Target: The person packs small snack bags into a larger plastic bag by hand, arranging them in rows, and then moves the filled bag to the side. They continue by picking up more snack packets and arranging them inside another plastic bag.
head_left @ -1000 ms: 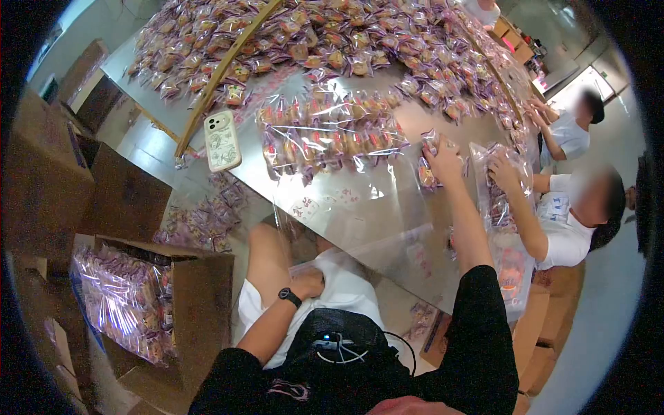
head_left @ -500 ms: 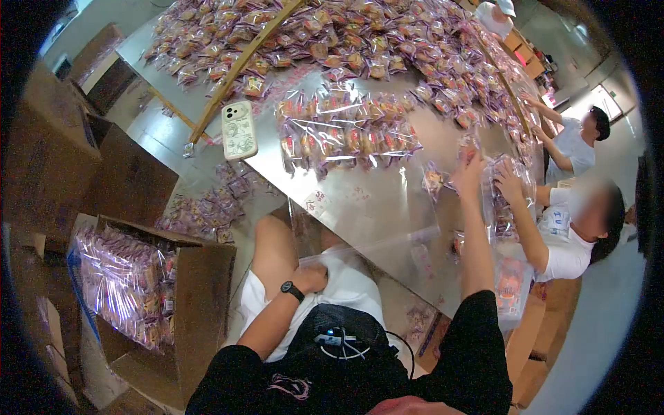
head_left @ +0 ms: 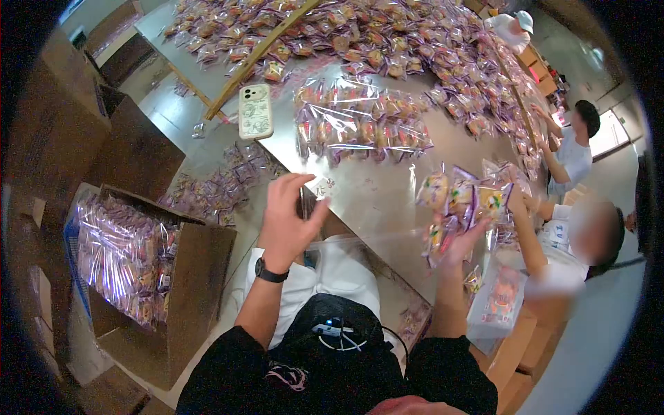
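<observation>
My left hand [head_left: 289, 220], with a black watch on its wrist, is raised over my lap near the table's edge. Its thumb and fingers are apart with nothing in them. My right hand [head_left: 462, 242] grips several wrapped snack packets [head_left: 460, 197], clear with purple edges, above the table's right part. Part of that hand is hidden behind the packets. A transparent plastic bag [head_left: 370, 241] lies across the table's edge between my hands; its outline is hard to make out. Beyond it, large clear bags filled with packets [head_left: 360, 124] lie on the metal table [head_left: 373, 183].
A phone [head_left: 256, 112] lies at the table's left edge. Loose packets [head_left: 366, 34] are heaped behind a wooden bar [head_left: 263, 52]. An open carton [head_left: 197, 290] holds bagged packets. A co-worker [head_left: 553, 235] reaches in close on the right, beside a plastic bin [head_left: 494, 304].
My left hand has risen from my lap and spread its fingers. My right hand has drawn back toward me, now with several snack packets in it. The view has shifted slightly.
</observation>
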Demonstrator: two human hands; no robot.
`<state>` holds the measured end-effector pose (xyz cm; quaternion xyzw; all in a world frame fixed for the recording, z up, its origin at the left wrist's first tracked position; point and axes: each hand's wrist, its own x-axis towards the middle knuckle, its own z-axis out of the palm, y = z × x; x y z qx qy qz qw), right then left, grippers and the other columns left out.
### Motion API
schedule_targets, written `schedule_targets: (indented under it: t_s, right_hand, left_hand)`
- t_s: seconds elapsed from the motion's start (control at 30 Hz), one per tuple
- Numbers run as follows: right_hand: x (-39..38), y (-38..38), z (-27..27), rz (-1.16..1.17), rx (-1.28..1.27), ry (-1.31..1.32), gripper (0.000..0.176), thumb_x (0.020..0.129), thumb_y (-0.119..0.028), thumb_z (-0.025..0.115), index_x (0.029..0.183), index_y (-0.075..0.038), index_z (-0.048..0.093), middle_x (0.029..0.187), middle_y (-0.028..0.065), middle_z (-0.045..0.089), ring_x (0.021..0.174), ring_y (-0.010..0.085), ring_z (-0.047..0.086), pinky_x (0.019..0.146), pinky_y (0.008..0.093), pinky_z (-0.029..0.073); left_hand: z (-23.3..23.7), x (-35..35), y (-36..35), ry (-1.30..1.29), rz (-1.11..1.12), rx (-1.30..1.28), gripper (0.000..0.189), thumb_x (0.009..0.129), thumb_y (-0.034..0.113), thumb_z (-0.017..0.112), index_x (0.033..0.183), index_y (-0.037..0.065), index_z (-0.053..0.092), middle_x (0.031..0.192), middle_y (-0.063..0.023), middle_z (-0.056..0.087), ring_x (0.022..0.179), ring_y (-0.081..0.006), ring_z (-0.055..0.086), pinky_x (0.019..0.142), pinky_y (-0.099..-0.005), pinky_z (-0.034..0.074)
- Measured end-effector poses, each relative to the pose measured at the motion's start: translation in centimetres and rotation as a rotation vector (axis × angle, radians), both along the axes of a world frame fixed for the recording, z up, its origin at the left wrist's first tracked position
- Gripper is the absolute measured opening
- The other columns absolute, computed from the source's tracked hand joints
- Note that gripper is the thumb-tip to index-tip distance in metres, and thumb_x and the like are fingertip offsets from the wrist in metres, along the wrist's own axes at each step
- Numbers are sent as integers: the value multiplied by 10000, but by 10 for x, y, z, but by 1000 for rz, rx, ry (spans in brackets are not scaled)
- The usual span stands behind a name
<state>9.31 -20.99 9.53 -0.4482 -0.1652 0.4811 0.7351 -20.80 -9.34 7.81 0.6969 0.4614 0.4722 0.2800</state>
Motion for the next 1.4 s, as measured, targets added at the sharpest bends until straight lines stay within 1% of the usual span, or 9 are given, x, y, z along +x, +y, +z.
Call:
schedule_targets:
  t_s: [0.2, 0.33, 0.4, 0.57, 0.7, 0.9, 1.2, 1.3, 1.4]
  right_hand:
    - [-37, -3, -9, 127, -80, -80, 995, 878, -896, 223, 1322, -59, 527, 798, 123, 642, 563, 239, 609, 394, 399, 512]
    - [-8, -31, -45, 346, -57, -228, 861, 944, -794, 334, 1377, -66, 485, 1069, 92, 640, 831, 249, 657, 623, 413, 561]
    - [-23, -23, -37, 518, -45, -501, 727, 976, -688, 452, 1383, -86, 492, 1149, 90, 632, 937, 262, 672, 708, 413, 569]
    - [-60, 18, -3, 549, 103, -1898, 607, 937, -366, 701, 1468, -167, 486, 1214, 200, 593, 1034, 367, 647, 840, 457, 556]
    - [-76, 42, 11, 776, -143, -1906, 570, 942, -332, 667, 1476, -223, 500, 1269, 249, 542, 1073, 457, 616, 857, 507, 545]
    - [-72, 70, 0, 736, -364, -2031, 480, 984, -363, 604, 1445, -252, 531, 1269, 268, 534, 1048, 465, 629, 821, 515, 558]
    - [-45, 83, -34, 503, -223, -2007, 613, 972, -308, 629, 1542, -290, 404, 1504, 317, 379, 1096, 478, 635, 811, 518, 570]
    - [-47, 87, -39, 496, -236, -1994, 701, 971, -331, 631, 1592, -301, 307, 1568, 324, 294, 1196, 510, 574, 891, 543, 543]
    - [-46, 93, -44, 467, -318, -2048, 739, 979, -366, 614, 1617, -285, 249, 1590, 316, 263, 1266, 546, 512, 1005, 591, 469]
  left_hand:
    - [-23, 25, 33, 420, 26, 105, 772, 736, 144, 808, 1452, 158, 519, 1474, -130, 468, 1306, -355, 471, 1089, -515, 378]
    - [-30, 30, 32, 355, 63, 52, 700, 764, 41, 745, 1421, 207, 569, 1472, -125, 488, 1288, -366, 495, 1024, -477, 459]
    - [-40, 28, 32, 263, 62, 86, 671, 772, 18, 729, 1405, 189, 584, 1466, -133, 493, 1273, -369, 505, 1001, -448, 481]
    - [-51, 28, 25, -178, 224, 51, 210, 885, 31, 706, 1088, 65, 749, 1086, -101, 676, 708, -204, 657, 653, -329, 538]
    - [-35, 26, 15, -342, 171, -178, 227, 899, 81, 733, 1125, 65, 744, 1039, -112, 667, 669, -205, 634, 641, -328, 519]
    - [-38, 25, 10, -290, 192, -98, 234, 897, 132, 763, 1122, 68, 758, 1011, -105, 671, 609, -139, 583, 607, -276, 500]
    - [-44, 26, -4, 3, 202, -111, 596, 844, 221, 783, 1369, 83, 536, 1196, -158, 596, 758, -293, 684, 709, -391, 561]
    - [-58, 16, 3, 106, 299, 104, 646, 835, 150, 785, 1410, 66, 502, 1144, -163, 645, 708, -216, 694, 653, -349, 558]
    - [-61, 8, 1, -185, 54, -323, 605, 847, 123, 764, 1391, 46, 513, 1117, -174, 684, 670, -220, 715, 621, -348, 566]
